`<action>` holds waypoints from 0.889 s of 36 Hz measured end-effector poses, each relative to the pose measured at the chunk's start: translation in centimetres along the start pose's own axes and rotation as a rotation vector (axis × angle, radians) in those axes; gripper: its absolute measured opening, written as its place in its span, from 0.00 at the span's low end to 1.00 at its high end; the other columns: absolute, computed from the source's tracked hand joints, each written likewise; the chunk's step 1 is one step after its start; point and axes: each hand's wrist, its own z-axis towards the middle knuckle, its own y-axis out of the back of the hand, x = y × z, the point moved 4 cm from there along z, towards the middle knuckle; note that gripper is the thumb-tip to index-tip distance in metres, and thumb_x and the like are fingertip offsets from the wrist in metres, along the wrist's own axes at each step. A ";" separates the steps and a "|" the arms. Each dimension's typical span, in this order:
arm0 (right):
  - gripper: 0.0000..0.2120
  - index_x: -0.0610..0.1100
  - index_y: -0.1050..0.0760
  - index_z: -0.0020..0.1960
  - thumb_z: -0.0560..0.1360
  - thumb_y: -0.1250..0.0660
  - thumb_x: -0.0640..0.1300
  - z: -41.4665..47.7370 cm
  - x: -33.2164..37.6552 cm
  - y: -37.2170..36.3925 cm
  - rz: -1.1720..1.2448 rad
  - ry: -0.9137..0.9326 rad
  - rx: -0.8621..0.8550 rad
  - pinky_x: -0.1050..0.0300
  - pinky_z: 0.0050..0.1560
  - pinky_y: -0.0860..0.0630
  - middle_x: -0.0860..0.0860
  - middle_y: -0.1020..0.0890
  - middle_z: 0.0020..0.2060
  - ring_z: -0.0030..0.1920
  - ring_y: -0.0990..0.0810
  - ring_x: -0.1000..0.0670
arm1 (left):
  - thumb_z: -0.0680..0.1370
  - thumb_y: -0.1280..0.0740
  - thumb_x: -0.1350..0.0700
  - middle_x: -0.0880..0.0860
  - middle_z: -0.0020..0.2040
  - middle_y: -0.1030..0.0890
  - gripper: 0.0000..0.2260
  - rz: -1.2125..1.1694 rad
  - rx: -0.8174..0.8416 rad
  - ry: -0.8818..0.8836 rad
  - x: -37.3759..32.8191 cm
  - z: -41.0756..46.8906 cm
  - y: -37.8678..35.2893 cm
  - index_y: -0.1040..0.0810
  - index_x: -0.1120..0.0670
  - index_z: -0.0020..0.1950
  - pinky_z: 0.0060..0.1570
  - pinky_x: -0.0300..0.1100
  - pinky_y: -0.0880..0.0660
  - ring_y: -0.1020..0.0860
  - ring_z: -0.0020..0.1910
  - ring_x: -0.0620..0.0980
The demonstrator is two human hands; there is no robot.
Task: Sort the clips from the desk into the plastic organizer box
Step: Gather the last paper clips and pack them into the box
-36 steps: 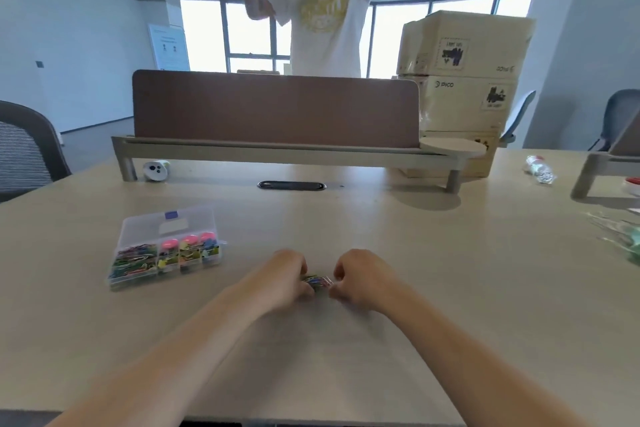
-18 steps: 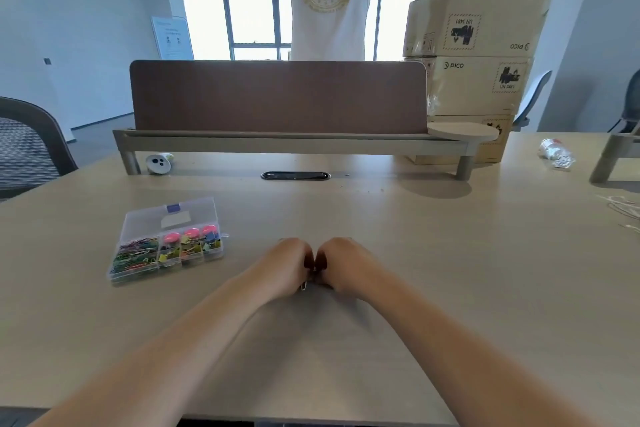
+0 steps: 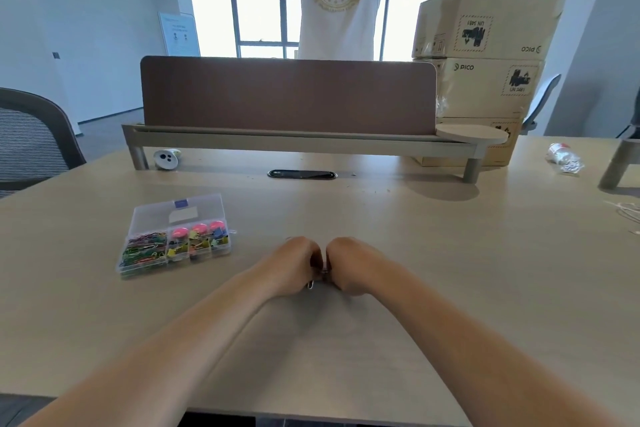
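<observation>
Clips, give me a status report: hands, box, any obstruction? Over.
Left hand and right hand curled knuckle to knuckle, pinching clips between them on the desk. Organizer box lid open, left of hands, apart. Nothing between hands and box.

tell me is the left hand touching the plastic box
Apart. The head view shows bare desk between the left hand and the plastic box, which sits off to its left.

Pale desk [image 3: 433, 253] with organizer box [image 3: 176, 236], crumpled bottle [image 3: 564, 158].
</observation>
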 end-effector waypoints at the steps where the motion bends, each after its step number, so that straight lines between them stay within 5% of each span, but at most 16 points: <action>1: 0.10 0.41 0.30 0.35 0.75 0.36 0.38 0.0 -0.1 0.0 -0.002 -0.005 0.001 0.56 0.35 0.33 0.46 0.31 0.28 0.37 0.28 0.42 | 0.74 0.33 0.59 0.54 0.43 0.16 0.05 -0.003 -0.009 -0.004 0.0 -0.1 0.1 0.17 0.53 0.45 0.40 0.39 0.26 0.19 0.42 0.52; 4: 0.10 0.40 0.30 0.33 0.73 0.35 0.37 0.2 -0.3 -0.2 -0.012 -0.024 0.009 0.57 0.30 0.34 0.45 0.29 0.29 0.36 0.28 0.42 | 0.74 0.33 0.60 0.53 0.44 0.17 0.06 -0.007 -0.039 -0.028 -0.1 -0.4 0.6 0.17 0.54 0.46 0.40 0.37 0.31 0.23 0.41 0.50; 8: 0.03 0.39 0.22 0.42 0.73 0.34 0.39 0.3 -0.3 -0.3 -0.005 -0.008 -0.006 0.56 0.38 0.28 0.42 0.22 0.38 0.39 0.24 0.41 | 0.74 0.34 0.60 0.51 0.47 0.18 0.07 0.041 -0.070 -0.072 0.1 -0.9 1.3 0.17 0.53 0.46 0.42 0.36 0.34 0.25 0.45 0.48; 13: 0.10 0.40 0.29 0.33 0.72 0.33 0.39 0.1 -0.4 -0.3 -0.012 -0.023 -0.025 0.56 0.35 0.31 0.45 0.30 0.28 0.35 0.28 0.41 | 0.73 0.36 0.61 0.48 0.46 0.18 0.10 0.115 -0.068 -0.120 0.2 -1.8 2.1 0.17 0.48 0.46 0.40 0.36 0.32 0.23 0.46 0.47; 18: 0.07 0.39 0.26 0.36 0.72 0.33 0.38 0.2 -0.2 -0.1 -0.035 -0.031 -0.016 0.58 0.31 0.32 0.45 0.30 0.27 0.35 0.28 0.41 | 0.73 0.36 0.60 0.48 0.45 0.19 0.12 0.113 -0.022 -0.118 0.3 -2.1 1.7 0.18 0.47 0.48 0.41 0.37 0.30 0.22 0.45 0.48; 23: 0.10 0.40 0.19 0.53 0.74 0.33 0.40 0.5 -0.3 -0.2 -0.070 -0.011 0.032 0.55 0.49 0.21 0.43 0.17 0.48 0.49 0.18 0.43 | 0.75 0.35 0.58 0.50 0.49 0.19 0.12 0.122 0.021 -0.132 0.2 -2.0 1.4 0.18 0.47 0.54 0.43 0.38 0.30 0.25 0.48 0.48; 32: 0.09 0.40 0.19 0.53 0.74 0.33 0.39 0.6 -0.8 -0.3 -0.033 -0.001 -0.006 0.54 0.48 0.22 0.43 0.17 0.49 0.49 0.18 0.42 | 0.75 0.29 0.55 0.50 0.47 0.21 0.06 0.083 0.099 -0.175 0.1 -1.6 1.3 0.18 0.52 0.51 0.35 0.32 0.35 0.24 0.46 0.48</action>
